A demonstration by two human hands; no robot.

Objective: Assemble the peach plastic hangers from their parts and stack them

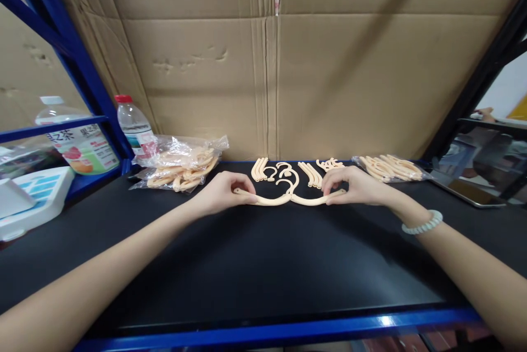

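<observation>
Left hand (226,193) and right hand (354,184) pinch the ends of a smooth, curved, cream plastic hanger (290,197); beneath it, a black bench (280,264); behind it, creased brown cardboard (370,83).

The slim curved plastic hanger (269,202) is one plain pale cream; the thin plastic rods (258,169) and small curled plastic pieces (331,165) share that cream; the ridged bracelet (423,225) is pale mint green; the flat black tabletop (263,264) ends in a glossy blue metal rail (288,331); the creased brown cardboard sheet (185,55) carries a darker diagonal band; the clear red-capped plastic bottle (129,116) has a white, teal and pink label (140,140); the larger white-capped plastic bottle (53,110) has a white and green label (93,146) printed with dark lettering and pink and orange fruit; the white plastic tray (45,217) shows bright blue patches.
</observation>
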